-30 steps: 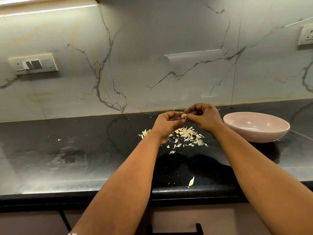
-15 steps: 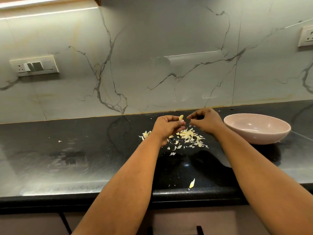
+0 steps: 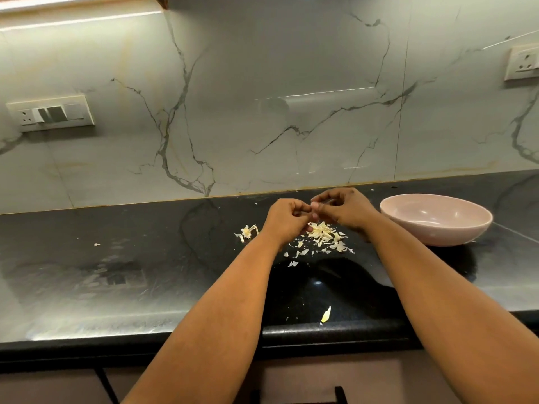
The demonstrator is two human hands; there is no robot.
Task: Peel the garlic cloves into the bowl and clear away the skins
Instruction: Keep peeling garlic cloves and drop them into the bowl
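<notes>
I log the scene from the left: a white wall switch-and-socket plate [image 3: 50, 115] is set in the pale grey marble-look backsplash with dark veins [image 3: 262, 97], lit from a strip along the top edge. Below it runs the polished black stone countertop [image 3: 116, 272], which carries a broad pale reflection on its left half and one stray skin fleck [image 3: 96, 244] well apart from the rest. Near the middle lies a small tuft of papery skins [image 3: 247, 231], just left of the left hand [image 3: 284, 221]. That hand has its fingers curled inward, and its fingertips meet those of the right hand [image 3: 344, 209] above the counter; a small pale piece [image 3: 314, 206] shows at the pinch, and I cannot tell whether it is clove or skin or which hand bears it. Directly under and in front of the hands is the main scatter of cream-white garlic skins [image 3: 323, 236]. One yellowish skin sliver [image 3: 325, 314] lies alone by the rounded front edge. To the right of the right hand, apart from it, stands the shallow pale pink bowl [image 3: 466, 228]; what shows of its inside is bare. A second white wall socket [image 3: 522, 62] sits high at far right.
</notes>
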